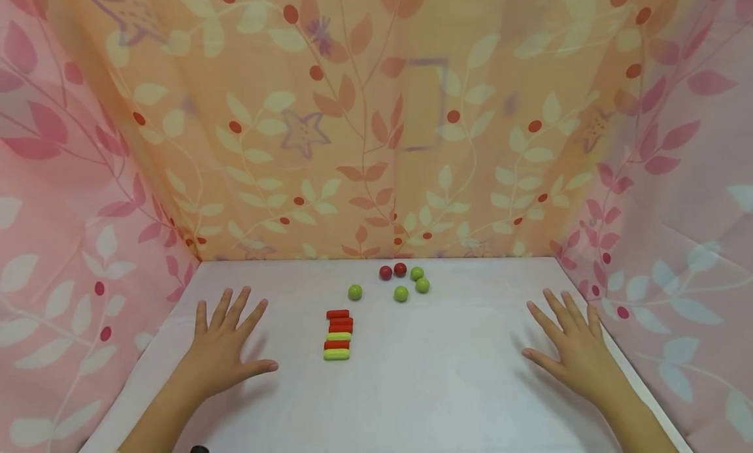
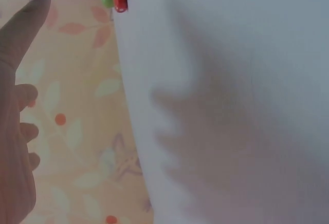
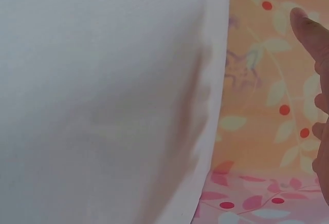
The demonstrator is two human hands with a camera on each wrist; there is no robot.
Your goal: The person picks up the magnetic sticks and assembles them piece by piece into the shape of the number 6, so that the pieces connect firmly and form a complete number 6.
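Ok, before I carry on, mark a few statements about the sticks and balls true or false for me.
1. Four red sticks lie on the table. True.
2. The yellow sticks outnumber the red. False: there are only two yellow.
3. The nearest stick in the head view is yellow. True.
4. All the balls are green. False: two red balls lie near the back of the table.
5. One green ball sits apart, left of the rest. True.

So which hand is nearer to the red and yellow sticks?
Left. The left hand is off to the left of the sticks, with a gap between; the right hand is much farther, across the table near its right edge.
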